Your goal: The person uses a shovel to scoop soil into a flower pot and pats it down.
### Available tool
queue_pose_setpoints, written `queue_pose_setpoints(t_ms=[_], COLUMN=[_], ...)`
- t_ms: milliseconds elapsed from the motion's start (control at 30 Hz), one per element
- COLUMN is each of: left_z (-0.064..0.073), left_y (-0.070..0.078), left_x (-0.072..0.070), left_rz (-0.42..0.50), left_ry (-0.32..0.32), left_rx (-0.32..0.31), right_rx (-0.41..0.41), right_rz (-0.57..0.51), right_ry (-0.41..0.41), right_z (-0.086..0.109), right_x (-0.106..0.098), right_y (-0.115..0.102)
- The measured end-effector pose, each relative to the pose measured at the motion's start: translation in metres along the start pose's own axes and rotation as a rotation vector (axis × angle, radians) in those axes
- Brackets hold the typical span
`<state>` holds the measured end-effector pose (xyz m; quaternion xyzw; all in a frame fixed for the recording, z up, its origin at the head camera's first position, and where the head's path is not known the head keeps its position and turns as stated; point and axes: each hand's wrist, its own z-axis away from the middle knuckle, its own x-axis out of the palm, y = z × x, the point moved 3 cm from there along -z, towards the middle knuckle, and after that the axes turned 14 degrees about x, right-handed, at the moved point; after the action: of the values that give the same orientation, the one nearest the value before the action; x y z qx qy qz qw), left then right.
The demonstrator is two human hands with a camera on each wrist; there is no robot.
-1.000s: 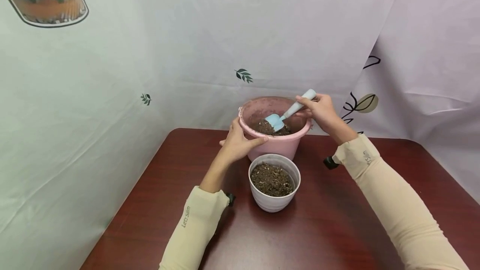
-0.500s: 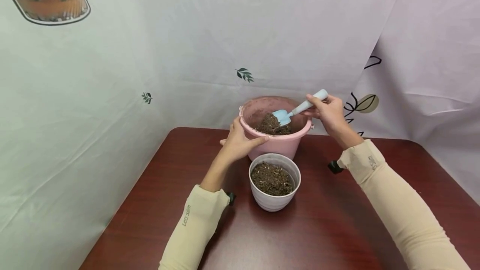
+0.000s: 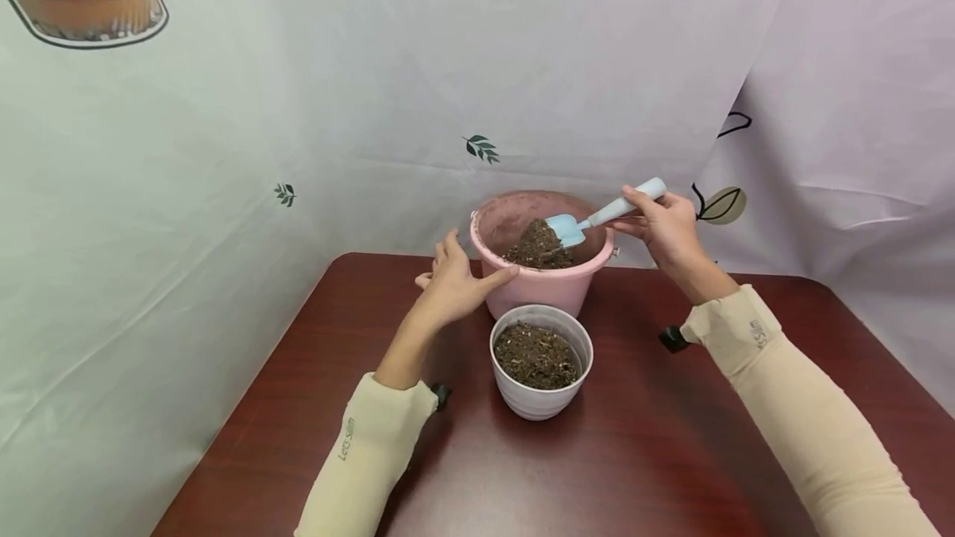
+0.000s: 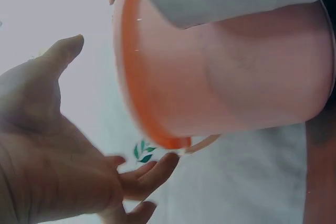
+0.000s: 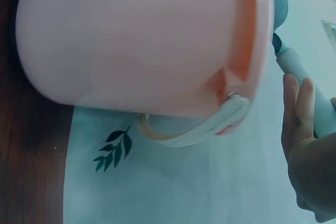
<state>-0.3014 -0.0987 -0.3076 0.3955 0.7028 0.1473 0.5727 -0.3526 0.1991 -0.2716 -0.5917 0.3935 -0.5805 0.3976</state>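
Observation:
A pink bucket stands at the back of the table with dark soil inside. My right hand grips the pale handle of a light blue trowel over the bucket, its blade heaped with soil. My left hand is at the bucket's left side, thumb and fingers spread. In the left wrist view, a gap shows between the palm and the bucket wall; whether a fingertip touches the handle joint, I cannot tell. A white ribbed pot holding soil stands just in front of the bucket.
The dark red wooden table runs up to a white cloth backdrop printed with plants, close behind the bucket. A white bail handle hangs at the bucket's side in the right wrist view.
My right hand has drawn the trowel up and to the right, with more soil heaped on its blade. My left hand has loosened from the bucket rim and shifted left.

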Motion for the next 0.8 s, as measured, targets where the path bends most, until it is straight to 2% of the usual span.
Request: queue_pose_setpoints(t_ms=[100,167,267,367,433,500,600,800], left_z=[0.009,0.016,0.026,0.032,0.032,0.029,0.025,0.022], left_y=[0.001,0.0,-0.004,-0.006,-0.008,-0.009,-0.011,-0.012], left_x=[-0.011,-0.019,-0.028,-0.027,-0.022,-0.014,-0.003,0.014], left_rz=[0.048,0.07,0.103,0.142,0.179,0.177,0.17,0.129], left_ry=[-0.096,-0.186,-0.382,-0.593,-0.679,-0.716,-0.736,-0.791], left_rx=[0.058,0.106,0.186,0.267,0.308,0.339,0.365,0.395], right_rx=[0.022,0.038,0.06,0.072,0.082,0.085,0.08,0.08], right_rz=[-0.038,-0.047,-0.055,-0.039,-0.026,-0.008,0.001,0.05], right_ry=[-0.039,-0.055,-0.075,-0.093,-0.114,-0.131,-0.151,-0.134], right_z=[0.009,0.016,0.027,0.039,0.047,0.055,0.066,0.08], right_x=[0.001,0.002,0.004,0.006,0.007,0.007,0.007,0.004], right_y=[-0.004,-0.007,-0.012,-0.014,-0.014,-0.012,-0.009,0.005])
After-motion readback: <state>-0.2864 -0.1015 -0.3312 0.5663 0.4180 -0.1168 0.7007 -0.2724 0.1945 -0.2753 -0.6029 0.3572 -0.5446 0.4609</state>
